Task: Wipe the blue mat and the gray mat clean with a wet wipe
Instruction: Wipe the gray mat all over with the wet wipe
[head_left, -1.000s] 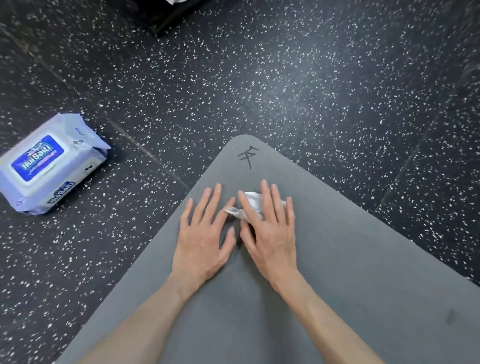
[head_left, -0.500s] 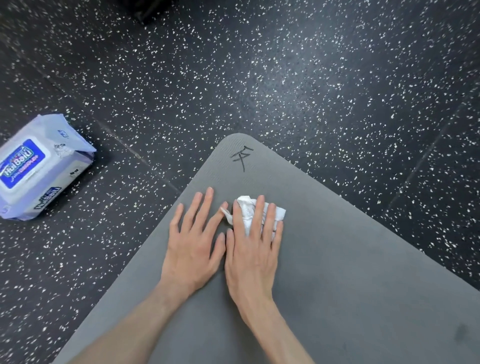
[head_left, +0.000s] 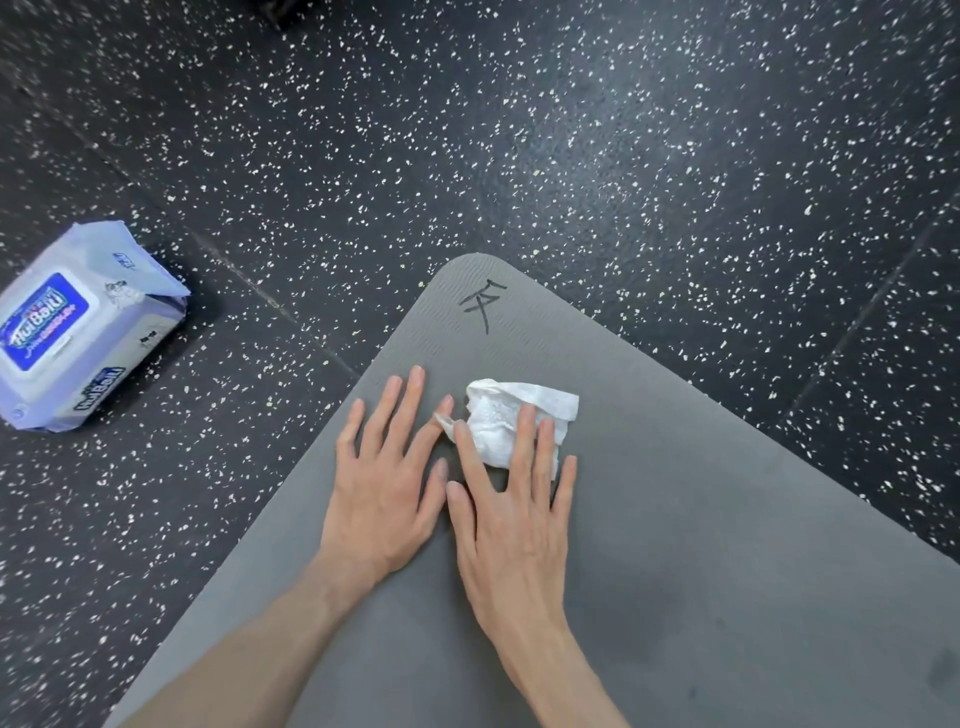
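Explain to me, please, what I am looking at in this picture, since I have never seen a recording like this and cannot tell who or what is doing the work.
There is no machine here: a person works with two bare hands, and the single picture comes from a wide-angle camera worn on their head, looking down at the floor. A gray mat lies on a dark speckled floor, with a black mark drawn near its rounded corner. The right hand presses a crumpled white wipe flat against the mat with straight fingers. The left hand lies flat on the mat beside it, its forefinger at the wipe's edge. Off to the left, on the floor, sits a pack of wipes. No blue mat is in view.
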